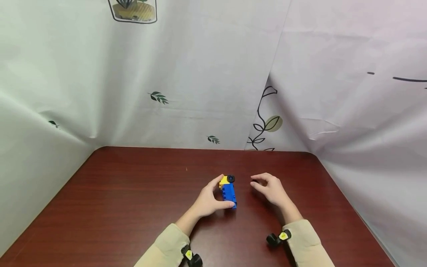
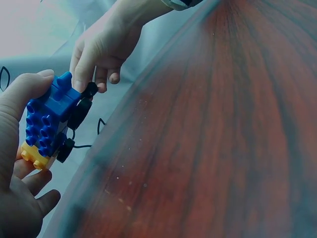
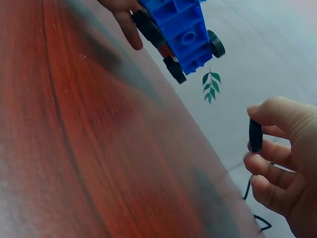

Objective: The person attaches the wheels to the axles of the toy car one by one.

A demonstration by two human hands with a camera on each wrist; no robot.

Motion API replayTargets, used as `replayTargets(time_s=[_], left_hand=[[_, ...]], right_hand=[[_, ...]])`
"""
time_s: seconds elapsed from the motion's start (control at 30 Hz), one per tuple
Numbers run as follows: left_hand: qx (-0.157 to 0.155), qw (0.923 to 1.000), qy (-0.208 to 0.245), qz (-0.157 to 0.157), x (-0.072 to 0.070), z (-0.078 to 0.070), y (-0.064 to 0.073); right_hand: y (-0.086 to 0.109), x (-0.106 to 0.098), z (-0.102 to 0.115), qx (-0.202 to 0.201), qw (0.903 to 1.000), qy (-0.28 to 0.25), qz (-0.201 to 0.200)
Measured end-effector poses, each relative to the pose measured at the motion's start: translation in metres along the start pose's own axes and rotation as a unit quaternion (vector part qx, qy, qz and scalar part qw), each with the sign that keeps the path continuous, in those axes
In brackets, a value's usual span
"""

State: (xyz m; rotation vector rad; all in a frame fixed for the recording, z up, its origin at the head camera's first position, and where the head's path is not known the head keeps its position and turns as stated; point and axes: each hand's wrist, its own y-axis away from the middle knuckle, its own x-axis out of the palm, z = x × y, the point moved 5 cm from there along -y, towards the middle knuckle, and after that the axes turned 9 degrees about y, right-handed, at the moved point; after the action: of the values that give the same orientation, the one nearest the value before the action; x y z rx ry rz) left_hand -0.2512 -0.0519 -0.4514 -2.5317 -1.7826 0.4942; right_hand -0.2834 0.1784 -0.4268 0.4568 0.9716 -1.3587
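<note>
My left hand grips a small toy car built of blue and yellow blocks, fingers at its yellow end and thumb at its blue end. The car is tilted on its side above the table. Rows of studs show on its blue block in the left wrist view. From the right wrist view its ribbed blue underside shows, with three black wheels on it. To the right of the car and apart from it, my right hand pinches a loose black wheel, seen edge-on, between thumb and fingers.
A dark red-brown wooden table lies under both hands. Pale fabric with printed leaves hangs behind it and along both sides. Black wrist cameras are strapped over beige sleeves.
</note>
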Motion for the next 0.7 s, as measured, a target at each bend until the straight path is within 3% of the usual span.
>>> replayTargets(time_s=[0.33,0.7], left_hand=[[-0.002,0.9999,-0.010,-0.003,-0.001,-0.001,-0.002],[-0.007,0.9998,-0.006,-0.016,-0.004,0.000,-0.004]], right_hand=[[0.003,0.002,0.010,-0.005,0.9982,-0.060,-0.004],[0.002,0.005,0.016,0.002,0.9899,-0.141,0.018]])
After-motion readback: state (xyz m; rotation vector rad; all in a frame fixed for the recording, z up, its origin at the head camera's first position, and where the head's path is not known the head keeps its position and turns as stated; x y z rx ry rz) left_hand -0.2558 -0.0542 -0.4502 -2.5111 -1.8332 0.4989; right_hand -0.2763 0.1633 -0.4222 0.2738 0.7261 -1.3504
